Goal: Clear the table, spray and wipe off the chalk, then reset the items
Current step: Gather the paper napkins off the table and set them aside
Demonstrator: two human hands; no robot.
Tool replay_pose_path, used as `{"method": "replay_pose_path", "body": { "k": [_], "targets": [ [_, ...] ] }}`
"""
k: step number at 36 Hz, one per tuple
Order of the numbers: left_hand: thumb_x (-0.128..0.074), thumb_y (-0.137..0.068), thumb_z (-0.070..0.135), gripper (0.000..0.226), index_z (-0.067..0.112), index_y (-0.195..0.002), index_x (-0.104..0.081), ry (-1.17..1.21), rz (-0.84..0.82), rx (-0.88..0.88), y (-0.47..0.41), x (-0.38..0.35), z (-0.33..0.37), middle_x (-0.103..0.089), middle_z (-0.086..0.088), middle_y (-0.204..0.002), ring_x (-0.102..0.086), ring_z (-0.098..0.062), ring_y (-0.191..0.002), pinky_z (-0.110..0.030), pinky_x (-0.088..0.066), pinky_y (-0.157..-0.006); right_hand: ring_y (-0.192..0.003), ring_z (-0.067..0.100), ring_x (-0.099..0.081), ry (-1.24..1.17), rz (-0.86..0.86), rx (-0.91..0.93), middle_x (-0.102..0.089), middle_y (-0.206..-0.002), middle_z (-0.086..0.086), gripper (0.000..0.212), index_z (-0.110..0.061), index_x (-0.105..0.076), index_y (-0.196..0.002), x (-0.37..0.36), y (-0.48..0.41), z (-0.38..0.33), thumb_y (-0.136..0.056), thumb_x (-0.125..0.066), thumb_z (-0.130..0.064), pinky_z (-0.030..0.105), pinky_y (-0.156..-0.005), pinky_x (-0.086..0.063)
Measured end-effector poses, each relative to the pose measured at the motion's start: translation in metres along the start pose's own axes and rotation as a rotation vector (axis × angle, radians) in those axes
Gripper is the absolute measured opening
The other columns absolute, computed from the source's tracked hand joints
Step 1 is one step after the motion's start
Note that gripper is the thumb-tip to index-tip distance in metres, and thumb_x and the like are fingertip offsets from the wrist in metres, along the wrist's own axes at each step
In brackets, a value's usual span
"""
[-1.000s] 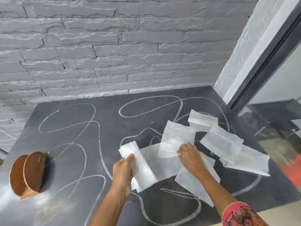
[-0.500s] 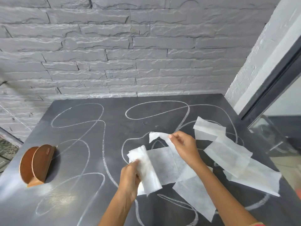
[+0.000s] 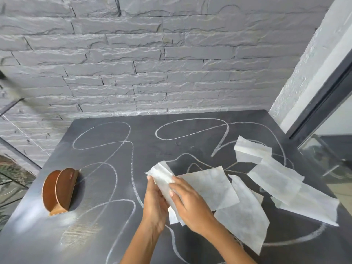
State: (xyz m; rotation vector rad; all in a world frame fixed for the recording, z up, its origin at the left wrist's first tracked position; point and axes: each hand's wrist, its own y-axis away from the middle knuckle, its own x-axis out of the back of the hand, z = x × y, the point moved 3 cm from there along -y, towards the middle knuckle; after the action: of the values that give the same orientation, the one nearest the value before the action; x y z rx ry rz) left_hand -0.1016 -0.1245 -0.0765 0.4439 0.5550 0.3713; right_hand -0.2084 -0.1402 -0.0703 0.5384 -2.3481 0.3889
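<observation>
Both your hands are closed on one small stack of napkins (image 3: 163,182) held just above the table (image 3: 106,235) near its front-middle: left hand (image 3: 155,204) grips from below, right hand (image 3: 187,204) pinches the top sheet onto it. Five or so loose napkins (image 3: 209,187) lie overlapping toward the right edge, a wooden holder (image 3: 59,190) sits by the left edge, chalk lines (image 3: 131,164) all over. Sheets look thin, limp and light, so pinch each by a corner or edge and keep the stack squeezed.
</observation>
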Motion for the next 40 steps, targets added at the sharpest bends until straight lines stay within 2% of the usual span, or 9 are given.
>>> {"method": "replay_pose_path", "body": {
  "k": [3, 5, 8, 13, 20, 23, 31, 35, 40],
  "targets": [
    [-0.039, -0.086, 0.069, 0.076, 0.0, -0.104, -0.067, -0.021, -0.028, 0.04, 0.0, 0.004, 0.004, -0.073, -0.011, -0.1, -0.07, -0.02, -0.095, -0.036, -0.05, -0.088, -0.135, -0.016, -0.006, -0.008, -0.046, -0.003, -0.023, -0.147, -0.022, 0.041, -0.022, -0.044, -0.138, -0.01, 0.004, 0.002, -0.101, -0.032, -0.036, -0.001, -0.103, -0.003],
    [-0.054, -0.089, 0.05, 0.06, -0.008, -0.103, -0.062, -0.111, 0.037, 0.046, 0.0, 0.006, 0.004, -0.068, -0.01, -0.091, -0.066, -0.022, -0.087, -0.037, -0.052, -0.084, -0.129, -0.022, -0.014, -0.122, -0.02, -0.064, -0.029, -0.143, -0.024, 0.04, -0.023, -0.046, -0.137, -0.011, 0.002, 0.004, -0.1, -0.036, -0.036, 0.002, -0.105, -0.012],
    [-0.061, -0.09, 0.017, 0.02, -0.002, -0.095, -0.062, -0.191, 0.203, -0.002, -0.002, 0.011, 0.007, -0.067, -0.007, -0.077, -0.064, -0.021, -0.071, -0.029, -0.05, -0.063, -0.125, -0.003, -0.041, -0.154, 0.165, -0.229, -0.05, -0.135, -0.012, 0.032, -0.019, -0.056, -0.127, -0.001, -0.002, 0.022, -0.098, -0.046, -0.029, 0.014, -0.107, -0.029],
    [-0.059, -0.091, 0.012, 0.006, 0.007, -0.09, -0.063, -0.159, 0.229, -0.01, -0.005, 0.017, 0.011, -0.069, -0.006, -0.086, -0.064, -0.019, -0.078, -0.026, -0.048, -0.063, -0.118, 0.025, -0.048, 0.071, 0.394, -0.607, -0.06, -0.121, 0.01, 0.028, -0.004, -0.06, -0.117, 0.03, 0.001, 0.087, -0.095, -0.051, -0.017, 0.03, -0.098, -0.035],
    [-0.059, -0.092, 0.016, 0.012, 0.005, -0.09, -0.064, -0.196, 0.217, 0.011, -0.009, 0.019, 0.011, -0.068, -0.007, -0.085, -0.063, -0.021, -0.078, -0.03, -0.05, -0.067, -0.121, 0.028, -0.046, 0.416, 0.265, -0.848, -0.053, -0.128, 0.013, 0.033, -0.003, -0.053, -0.122, 0.052, 0.002, 0.147, -0.096, -0.049, -0.023, 0.033, -0.099, -0.036],
    [-0.06, -0.091, 0.018, 0.014, 0.005, -0.09, -0.063, -0.215, 0.217, 0.024, -0.011, 0.017, 0.012, -0.066, -0.009, -0.087, -0.061, -0.023, -0.08, -0.034, -0.05, -0.075, -0.121, 0.026, -0.046, 0.476, 0.212, -0.871, -0.053, -0.129, 0.011, 0.031, -0.006, -0.053, -0.122, 0.051, -0.003, 0.156, -0.096, -0.049, -0.024, 0.033, -0.097, -0.038],
    [-0.053, -0.094, 0.017, 0.022, -0.001, -0.102, -0.063, -0.222, 0.187, 0.046, -0.013, 0.015, 0.017, -0.067, -0.011, -0.086, -0.062, -0.023, -0.074, -0.031, -0.05, -0.063, -0.115, 0.028, -0.05, 0.469, 0.206, -0.973, -0.061, -0.118, 0.011, 0.022, -0.007, -0.063, -0.108, 0.054, -0.009, 0.164, -0.094, -0.051, -0.02, 0.033, -0.092, -0.041],
    [-0.045, -0.097, 0.015, 0.026, -0.003, -0.106, -0.062, -0.223, 0.133, 0.048, -0.013, 0.015, 0.021, -0.069, -0.014, -0.093, -0.064, -0.025, -0.079, -0.03, -0.051, -0.063, -0.075, 0.03, -0.056, 0.195, 0.395, -0.848, -0.06, -0.07, 0.012, 0.021, -0.008, -0.053, -0.061, 0.057, -0.017, 0.143, -0.082, -0.056, -0.012, 0.036, -0.068, -0.044],
    [-0.044, -0.099, 0.015, 0.025, -0.001, -0.103, -0.063, -0.247, 0.083, 0.072, -0.016, 0.014, 0.025, -0.073, -0.01, -0.087, -0.069, -0.019, -0.073, -0.025, -0.053, -0.057, -0.062, 0.024, -0.051, -0.151, 0.485, -0.634, -0.055, -0.063, 0.008, 0.023, -0.003, -0.053, -0.063, 0.056, -0.034, 0.094, -0.081, -0.062, -0.013, 0.032, -0.06, -0.04]
  ]
}}
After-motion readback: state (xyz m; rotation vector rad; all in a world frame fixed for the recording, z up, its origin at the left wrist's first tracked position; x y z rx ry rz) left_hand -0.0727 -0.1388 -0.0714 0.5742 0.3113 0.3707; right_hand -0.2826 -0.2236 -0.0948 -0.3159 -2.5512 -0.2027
